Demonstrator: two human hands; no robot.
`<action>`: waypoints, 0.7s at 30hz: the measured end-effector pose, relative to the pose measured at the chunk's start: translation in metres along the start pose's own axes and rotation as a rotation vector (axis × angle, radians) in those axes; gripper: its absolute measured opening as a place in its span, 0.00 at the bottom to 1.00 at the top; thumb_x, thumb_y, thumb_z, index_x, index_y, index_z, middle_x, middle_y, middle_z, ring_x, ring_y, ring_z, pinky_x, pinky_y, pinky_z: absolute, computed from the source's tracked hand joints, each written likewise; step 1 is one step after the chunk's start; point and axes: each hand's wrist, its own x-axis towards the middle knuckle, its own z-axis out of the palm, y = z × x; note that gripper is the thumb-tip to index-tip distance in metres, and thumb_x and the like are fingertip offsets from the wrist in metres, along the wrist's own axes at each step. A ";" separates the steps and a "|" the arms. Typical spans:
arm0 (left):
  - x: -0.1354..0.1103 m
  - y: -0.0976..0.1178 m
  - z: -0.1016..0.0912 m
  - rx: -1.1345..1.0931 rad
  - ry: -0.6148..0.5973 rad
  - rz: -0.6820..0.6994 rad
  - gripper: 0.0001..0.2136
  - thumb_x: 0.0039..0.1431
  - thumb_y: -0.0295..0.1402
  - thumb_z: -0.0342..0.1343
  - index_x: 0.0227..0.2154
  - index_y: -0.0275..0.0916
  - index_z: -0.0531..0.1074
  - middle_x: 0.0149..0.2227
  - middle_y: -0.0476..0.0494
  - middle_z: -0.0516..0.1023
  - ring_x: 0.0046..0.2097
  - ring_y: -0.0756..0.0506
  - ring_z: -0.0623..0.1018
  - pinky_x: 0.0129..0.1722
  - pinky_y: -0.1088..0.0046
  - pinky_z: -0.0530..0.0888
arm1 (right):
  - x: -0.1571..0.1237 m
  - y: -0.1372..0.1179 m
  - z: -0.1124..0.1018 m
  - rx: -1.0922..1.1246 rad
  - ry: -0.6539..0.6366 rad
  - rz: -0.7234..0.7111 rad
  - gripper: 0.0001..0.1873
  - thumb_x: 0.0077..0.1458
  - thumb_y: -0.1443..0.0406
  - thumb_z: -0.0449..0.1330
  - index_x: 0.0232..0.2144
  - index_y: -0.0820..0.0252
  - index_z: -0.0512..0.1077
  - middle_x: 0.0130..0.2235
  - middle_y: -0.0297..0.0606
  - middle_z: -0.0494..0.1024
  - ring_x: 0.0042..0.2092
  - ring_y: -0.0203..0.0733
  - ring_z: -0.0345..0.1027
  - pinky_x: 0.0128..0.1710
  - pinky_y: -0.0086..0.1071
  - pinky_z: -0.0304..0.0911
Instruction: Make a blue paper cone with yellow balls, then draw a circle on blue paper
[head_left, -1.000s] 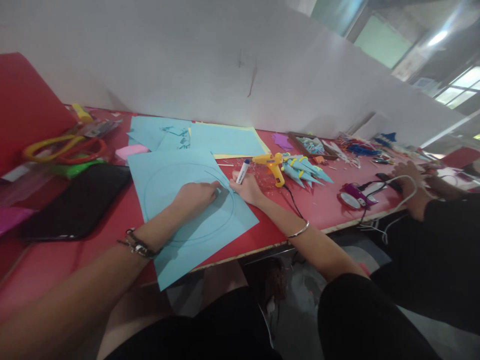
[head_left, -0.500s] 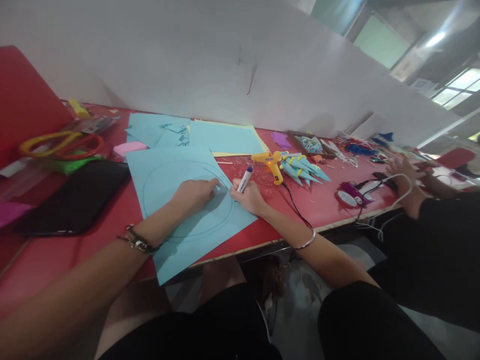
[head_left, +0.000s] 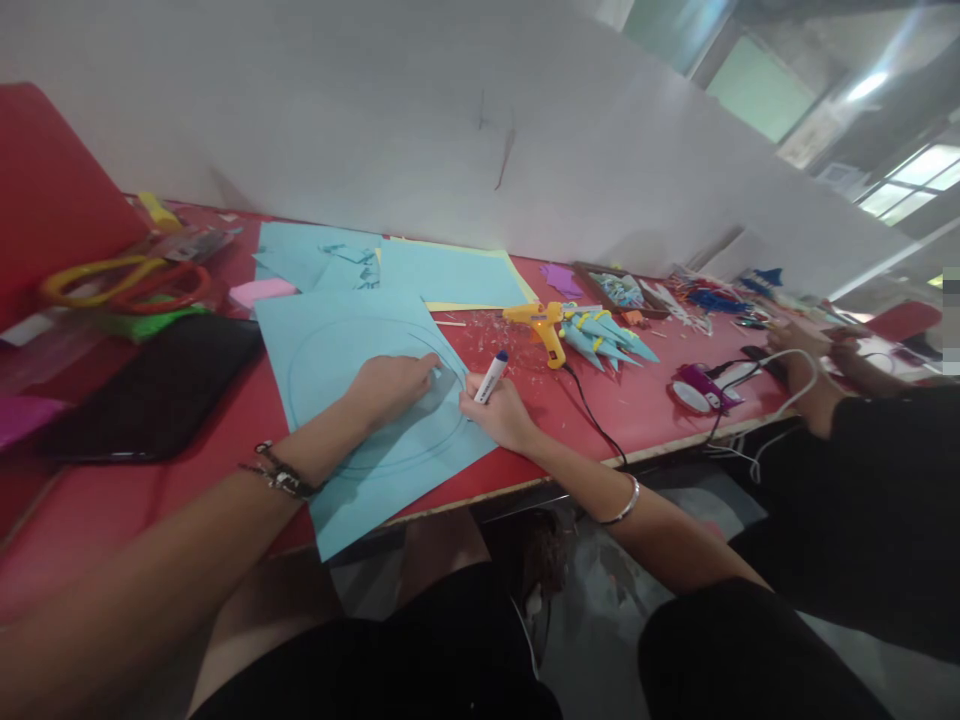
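Note:
A sheet of light blue paper (head_left: 405,500) lies slanted on the table, its near corner hanging past the edge. A large round outline in darker blue is drawn on it, doubled along the upper right. My right hand (head_left: 501,412) grips a white marker (head_left: 491,380) with a dark blue end pointing up. Its tip, hidden by my fingers, is by the outline's right side. On the paper inside the outline rests my left hand (head_left: 394,388), fingers curled together. Whatever those fingers may hold is too small to make out.
On the red table (head_left: 450,490), a yellow glue gun (head_left: 544,328) lies beside blue paper cones (head_left: 600,335). More blue sheets (head_left: 457,275) lie behind. Left are a black tablet-like slab (head_left: 157,390) and scissors (head_left: 124,285). Another person's hand (head_left: 806,370) is at right, near a purple device (head_left: 705,388).
My right hand with the marker has shifted slightly down along the outline's right side, and the marker leans more to the right. My left hand stays in nearly the same place.

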 end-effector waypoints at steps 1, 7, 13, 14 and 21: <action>0.000 0.000 0.001 -0.003 0.006 -0.001 0.18 0.59 0.32 0.37 0.49 0.41 0.64 0.38 0.41 0.78 0.39 0.42 0.77 0.31 0.70 0.67 | -0.002 -0.002 0.001 -0.006 -0.001 0.006 0.16 0.46 0.65 0.51 0.15 0.57 0.47 0.16 0.25 0.48 0.20 0.29 0.45 0.21 0.27 0.42; -0.001 0.001 0.002 0.003 0.024 -0.008 0.18 0.60 0.32 0.37 0.50 0.41 0.63 0.38 0.41 0.78 0.38 0.42 0.77 0.31 0.71 0.67 | -0.010 -0.012 0.003 -0.020 -0.018 0.036 0.16 0.46 0.64 0.50 0.15 0.57 0.46 0.16 0.26 0.47 0.20 0.30 0.44 0.21 0.27 0.41; -0.002 0.001 0.002 0.026 0.037 0.006 0.18 0.59 0.31 0.36 0.49 0.40 0.64 0.36 0.40 0.78 0.37 0.41 0.77 0.29 0.70 0.67 | -0.013 -0.016 0.006 -0.034 -0.044 0.019 0.16 0.46 0.65 0.51 0.15 0.58 0.46 0.16 0.26 0.47 0.20 0.30 0.44 0.21 0.27 0.41; -0.002 0.001 0.001 0.025 0.037 0.007 0.18 0.59 0.31 0.37 0.49 0.40 0.64 0.36 0.40 0.78 0.37 0.41 0.77 0.29 0.70 0.67 | -0.015 -0.018 0.008 -0.028 -0.052 0.008 0.16 0.46 0.65 0.51 0.15 0.58 0.46 0.16 0.26 0.47 0.20 0.30 0.43 0.21 0.27 0.41; -0.002 0.000 0.001 0.001 0.049 -0.008 0.18 0.59 0.31 0.37 0.48 0.43 0.65 0.36 0.42 0.78 0.37 0.43 0.77 0.30 0.71 0.66 | -0.047 -0.073 0.039 0.173 -0.375 -0.348 0.16 0.52 0.62 0.50 0.16 0.59 0.54 0.19 0.27 0.59 0.23 0.29 0.54 0.26 0.25 0.51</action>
